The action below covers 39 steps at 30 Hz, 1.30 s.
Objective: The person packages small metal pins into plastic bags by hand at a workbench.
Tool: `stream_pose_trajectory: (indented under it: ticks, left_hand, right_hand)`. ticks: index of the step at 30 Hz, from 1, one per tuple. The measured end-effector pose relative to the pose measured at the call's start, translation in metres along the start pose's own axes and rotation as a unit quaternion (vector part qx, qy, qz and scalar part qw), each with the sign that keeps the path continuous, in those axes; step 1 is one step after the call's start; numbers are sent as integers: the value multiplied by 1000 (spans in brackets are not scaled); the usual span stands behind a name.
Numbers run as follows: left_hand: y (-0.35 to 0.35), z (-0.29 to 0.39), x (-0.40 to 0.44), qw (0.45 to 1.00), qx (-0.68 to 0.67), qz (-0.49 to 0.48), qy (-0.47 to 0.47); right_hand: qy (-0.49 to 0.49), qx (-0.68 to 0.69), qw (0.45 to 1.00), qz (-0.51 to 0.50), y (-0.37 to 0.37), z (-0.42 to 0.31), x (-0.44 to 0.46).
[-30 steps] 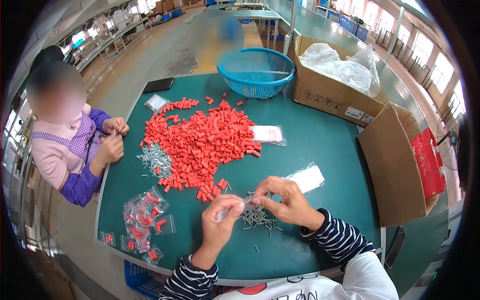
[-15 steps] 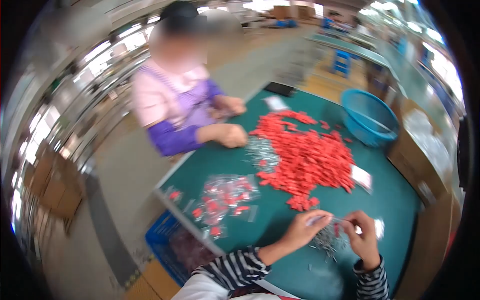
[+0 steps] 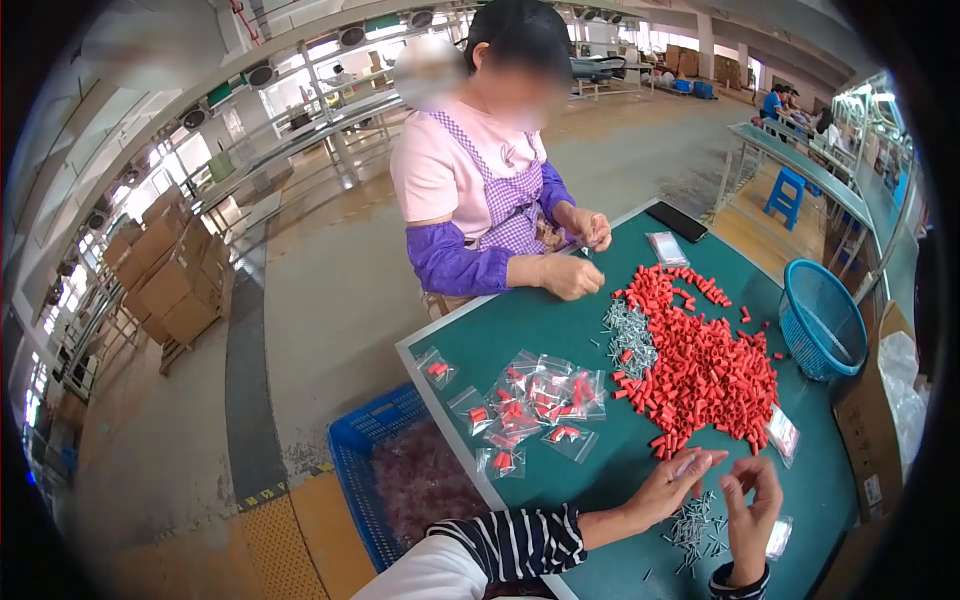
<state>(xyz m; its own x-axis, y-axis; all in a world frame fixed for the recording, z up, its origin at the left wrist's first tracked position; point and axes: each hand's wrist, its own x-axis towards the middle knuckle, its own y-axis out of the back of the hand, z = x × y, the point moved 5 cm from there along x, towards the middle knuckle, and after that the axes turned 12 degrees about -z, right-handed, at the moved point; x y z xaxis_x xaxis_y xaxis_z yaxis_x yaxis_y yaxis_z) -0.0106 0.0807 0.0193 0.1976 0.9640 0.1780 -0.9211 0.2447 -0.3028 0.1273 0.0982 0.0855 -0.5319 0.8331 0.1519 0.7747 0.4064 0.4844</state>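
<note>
My left hand point(image 3: 672, 492) is closed, with a pale edge of what looks like a small clear plastic bag between its fingers. A red tube point(image 3: 698, 490) shows just below those fingertips. To its right, my right hand point(image 3: 752, 505) has its fingers curled toward the thumb; anything pinched there is too small to make out. Beneath both hands lies a loose heap of metal screws point(image 3: 692, 530). Beyond them spreads a big pile of red tubes point(image 3: 705, 385), with a second heap of screws point(image 3: 630, 335) along its left side.
Filled clear bags point(image 3: 545, 400) lie at left on the green table point(image 3: 630, 490). Flat bag packs point(image 3: 782, 437) rest on the right. A blue basket point(image 3: 815, 330) and cardboard box point(image 3: 868, 420) line the right edge. A co-worker point(image 3: 490, 190) handles small items opposite; a blue crate point(image 3: 370, 440) sits below.
The view has shifted, so the table appears farther right and sharper. My hands have drawn slightly apart at the fingertips. The co-worker's hands stay near the table edge.
</note>
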Motion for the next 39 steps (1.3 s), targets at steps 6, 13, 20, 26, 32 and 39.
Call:
stream_pose_trajectory:
  ticks: [6, 13, 20, 26, 32, 39]
  left_hand:
    - [-24, -17, -8, 990, 45, -121, -61]
    - [-26, -21, -7, 987, 88, -115, -68]
    - [-23, -20, -9, 994, 24, -100, 36]
    - [-18, -21, -5, 996, 57, -49, -51]
    - [-15, -16, -7, 990, 56, -88, 93]
    - [-12, -7, -4, 998, 31, -43, -25]
  right_hand:
    - [-3, -32, 999, 20, -22, 14, -18]
    - [54, -68, 994, 71, -22, 11, -24]
    - [-5, 100, 993, 68, -10, 27, -29]
    - [-26, 217, 972, 86, -8, 31, -29]
    - [-27, 193, 971, 142, -4, 45, -30]
    - [-11, 154, 982, 111, 9, 39, -28]
